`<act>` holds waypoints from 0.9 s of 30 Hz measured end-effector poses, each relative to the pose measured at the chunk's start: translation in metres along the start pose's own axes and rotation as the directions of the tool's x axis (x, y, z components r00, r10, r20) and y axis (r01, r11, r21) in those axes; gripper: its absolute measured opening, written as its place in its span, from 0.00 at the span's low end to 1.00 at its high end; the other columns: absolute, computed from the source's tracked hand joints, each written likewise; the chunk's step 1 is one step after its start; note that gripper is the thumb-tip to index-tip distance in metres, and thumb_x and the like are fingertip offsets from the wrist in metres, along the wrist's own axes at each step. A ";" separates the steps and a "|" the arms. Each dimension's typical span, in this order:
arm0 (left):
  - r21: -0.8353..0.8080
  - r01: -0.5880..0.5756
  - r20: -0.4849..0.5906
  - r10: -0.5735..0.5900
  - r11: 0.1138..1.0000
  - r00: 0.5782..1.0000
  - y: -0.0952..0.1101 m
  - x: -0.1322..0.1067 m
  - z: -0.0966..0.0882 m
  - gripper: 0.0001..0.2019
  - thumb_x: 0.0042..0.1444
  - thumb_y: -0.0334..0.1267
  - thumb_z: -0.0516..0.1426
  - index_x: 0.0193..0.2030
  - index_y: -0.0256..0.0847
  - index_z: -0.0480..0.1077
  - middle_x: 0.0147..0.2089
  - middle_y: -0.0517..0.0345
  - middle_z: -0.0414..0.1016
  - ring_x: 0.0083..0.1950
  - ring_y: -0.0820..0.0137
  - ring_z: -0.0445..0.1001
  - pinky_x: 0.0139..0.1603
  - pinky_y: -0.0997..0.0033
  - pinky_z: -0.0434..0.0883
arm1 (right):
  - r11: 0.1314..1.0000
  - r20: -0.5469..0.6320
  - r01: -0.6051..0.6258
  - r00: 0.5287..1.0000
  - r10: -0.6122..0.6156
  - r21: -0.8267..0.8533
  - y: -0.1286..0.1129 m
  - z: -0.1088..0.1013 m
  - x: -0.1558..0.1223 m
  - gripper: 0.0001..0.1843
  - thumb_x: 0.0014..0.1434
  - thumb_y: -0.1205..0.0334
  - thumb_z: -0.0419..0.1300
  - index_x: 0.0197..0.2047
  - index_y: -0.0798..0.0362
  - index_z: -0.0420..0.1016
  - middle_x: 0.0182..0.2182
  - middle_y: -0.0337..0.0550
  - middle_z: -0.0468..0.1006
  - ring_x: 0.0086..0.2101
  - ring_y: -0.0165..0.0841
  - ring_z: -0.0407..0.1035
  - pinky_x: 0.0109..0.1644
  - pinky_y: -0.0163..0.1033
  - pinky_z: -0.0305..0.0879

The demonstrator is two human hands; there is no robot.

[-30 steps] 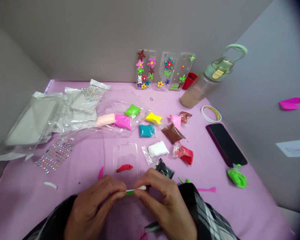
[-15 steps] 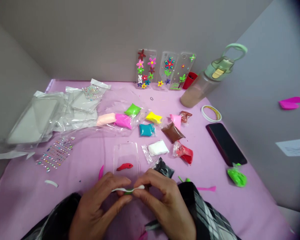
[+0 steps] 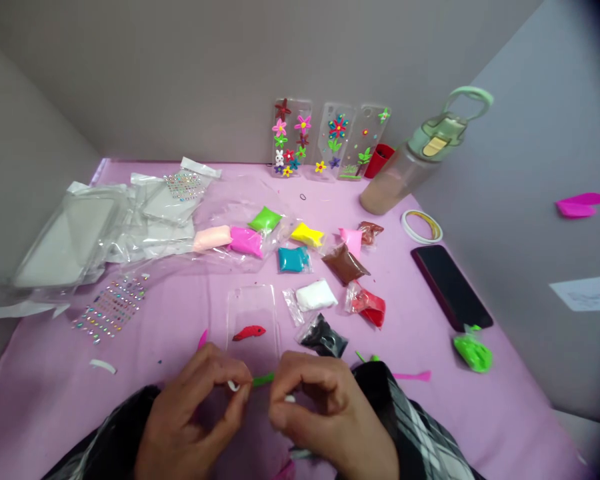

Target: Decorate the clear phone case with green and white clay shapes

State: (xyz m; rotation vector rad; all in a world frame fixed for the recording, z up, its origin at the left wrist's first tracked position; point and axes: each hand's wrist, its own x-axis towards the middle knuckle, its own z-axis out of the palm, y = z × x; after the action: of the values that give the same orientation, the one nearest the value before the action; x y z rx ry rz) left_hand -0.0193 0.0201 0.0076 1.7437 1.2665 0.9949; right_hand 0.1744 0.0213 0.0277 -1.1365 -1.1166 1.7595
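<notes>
Low in the middle of the view, my left hand (image 3: pixel 195 407) pinches a small piece of white clay (image 3: pixel 233 385) between thumb and fingers. My right hand (image 3: pixel 325 407), a short way to the right, is closed on another bit of white clay (image 3: pixel 290 399), mostly hidden by the fingers. A green strip (image 3: pixel 263 380) shows in the gap between the hands; whether a hand touches it I cannot tell. Just beyond them lies a clear phone case (image 3: pixel 253 300) bearing a red clay shape (image 3: pixel 249 333).
Several clay packets, such as white (image 3: pixel 316 295), black (image 3: pixel 324 337) and brown (image 3: pixel 346 264), lie ahead. A bottle (image 3: pixel 403 167), tape roll (image 3: pixel 422 227) and phone (image 3: pixel 452 287) stand or lie right. Decorated cases (image 3: pixel 293 137) lean on the back wall; rhinestone sheets (image 3: pixel 113 307) lie left.
The white clay strip stretched between my hands has come apart into two pieces. My hands have moved slightly away from each other, and more of the green strip shows between them.
</notes>
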 end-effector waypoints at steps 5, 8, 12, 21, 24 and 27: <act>-0.115 0.126 0.078 -0.117 0.985 0.990 -0.006 0.004 -0.005 0.06 0.63 0.35 0.60 0.40 0.52 0.79 0.34 0.64 0.80 0.35 0.73 0.80 0.37 0.82 0.77 | 0.963 0.076 -0.081 0.995 0.063 0.259 0.000 -0.006 0.005 0.09 0.63 0.56 0.67 0.40 0.53 0.82 0.31 0.40 0.77 0.25 0.25 0.65 0.31 0.32 0.62; -0.144 0.173 0.098 -0.159 0.974 0.982 -0.003 0.005 -0.003 0.10 0.62 0.35 0.60 0.44 0.56 0.81 0.37 0.64 0.82 0.37 0.73 0.82 0.39 0.83 0.78 | 0.983 0.029 -0.016 1.000 0.011 0.185 0.003 -0.006 0.008 0.11 0.66 0.55 0.64 0.41 0.54 0.82 0.32 0.40 0.75 0.28 0.25 0.65 0.33 0.32 0.62; -0.156 0.176 0.099 -0.162 0.972 0.982 0.002 0.006 0.000 0.15 0.63 0.35 0.57 0.50 0.59 0.80 0.39 0.64 0.82 0.37 0.74 0.83 0.39 0.84 0.78 | 0.978 -0.005 -0.059 0.998 0.061 0.200 0.008 -0.005 0.009 0.13 0.60 0.53 0.70 0.38 0.54 0.76 0.27 0.34 0.70 0.24 0.23 0.58 0.28 0.31 0.54; -0.141 0.162 0.079 -0.152 0.977 0.985 -0.006 -0.002 -0.002 0.08 0.61 0.35 0.62 0.42 0.55 0.81 0.38 0.66 0.84 0.38 0.72 0.83 0.41 0.82 0.79 | 0.975 0.042 -0.119 0.993 0.113 0.189 0.011 -0.002 0.008 0.19 0.56 0.49 0.72 0.37 0.55 0.74 0.25 0.31 0.66 0.24 0.24 0.54 0.26 0.32 0.48; -0.120 0.196 0.090 -0.186 0.973 0.978 -0.003 -0.002 -0.001 0.06 0.60 0.36 0.63 0.40 0.54 0.80 0.36 0.68 0.84 0.36 0.72 0.83 0.39 0.82 0.78 | 0.974 0.019 -0.114 0.993 0.113 0.196 0.011 -0.002 0.009 0.18 0.56 0.51 0.73 0.36 0.54 0.74 0.25 0.31 0.67 0.24 0.24 0.57 0.28 0.32 0.52; -0.100 0.193 0.071 -0.187 0.976 0.980 -0.002 0.000 -0.001 0.05 0.59 0.36 0.63 0.35 0.52 0.79 0.32 0.70 0.82 0.32 0.75 0.81 0.35 0.84 0.76 | 0.976 0.011 -0.111 0.994 0.111 0.188 0.011 -0.003 0.008 0.16 0.58 0.51 0.72 0.33 0.54 0.75 0.23 0.32 0.68 0.24 0.25 0.58 0.29 0.32 0.54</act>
State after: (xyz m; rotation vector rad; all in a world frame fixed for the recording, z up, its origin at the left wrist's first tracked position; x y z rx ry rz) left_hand -0.0213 0.0206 0.0060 1.5287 1.2911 0.8758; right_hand 0.1730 0.0258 0.0141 -1.1001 -0.8793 1.9068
